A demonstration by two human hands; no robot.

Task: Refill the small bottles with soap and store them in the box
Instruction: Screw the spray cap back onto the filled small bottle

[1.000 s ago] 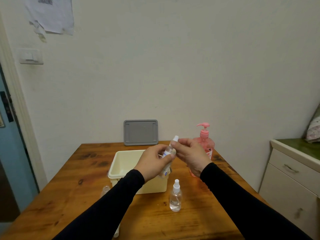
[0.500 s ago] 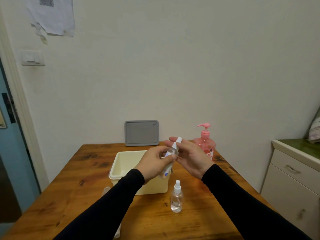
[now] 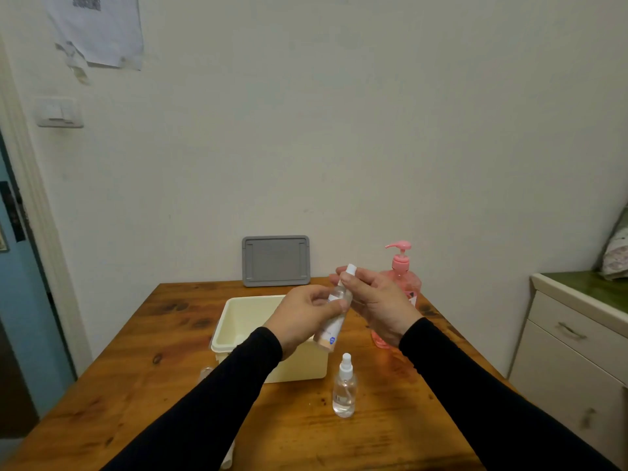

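Note:
My left hand grips a small clear spray bottle by its body, tilted, above the right side of the cream box. My right hand has its fingers around the bottle's white top. A second small clear bottle with a white sprayer stands upright on the table in front of the box. The pink pump soap bottle stands behind my right hand, partly hidden by it. Another small bottle is mostly hidden behind my left sleeve.
The box's grey lid leans against the wall at the back of the wooden table. A white cabinet with drawers stands to the right of the table. A door frame is at the left.
My right hand has shifted its grip around the bottle's top, fingers turning over it. The left hand keeps hold of the bottle in the same place.

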